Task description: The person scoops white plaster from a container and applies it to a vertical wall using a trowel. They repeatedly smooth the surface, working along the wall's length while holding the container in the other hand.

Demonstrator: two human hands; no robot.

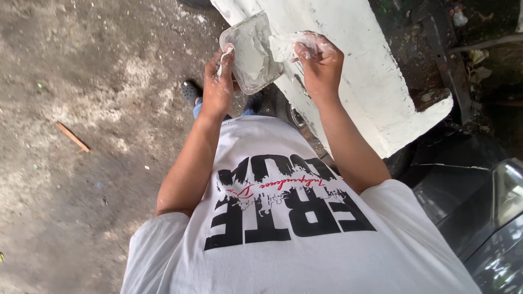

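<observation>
Scanning from the left edge, I saw rough grey ground (pixel 81 81) with a short wooden stick (pixel 72 136) lying on it, well apart from everything else. A dark shoe (pixel 190 91) showed just below the left hand (pixel 218 81). That hand was closed on the near rim of a shallow tray (pixel 251 54) of white paste, thumb side smeared, with a thin white-coated strip (pixel 223 59) caught between the fingers; what the strip was, I could not tell. The tray sat tilted in the air, held up between both hands and in front of the white-coated panel (pixel 370 81).

To its right, the right hand (pixel 321 62) was clamped on a crumpled, paste-covered scraper sheet (pixel 291 44), whose free end lay touching the far rim of the tray. Further right a dark car body (pixel 468 207) sat low in the corner, just beside the panel's lower edge.

My worry was the tilt: the tray was gripped at one rim only, with slippery fingers, so in my judgement a push from the sheet could tip it or slide it out of the left hand, dropping paste on the shoe or the ground. A loaded sheet carried carelessly could also drip onto the dark car body, and paste looked thick on the right hand's fingers, which could loosen that hold
</observation>
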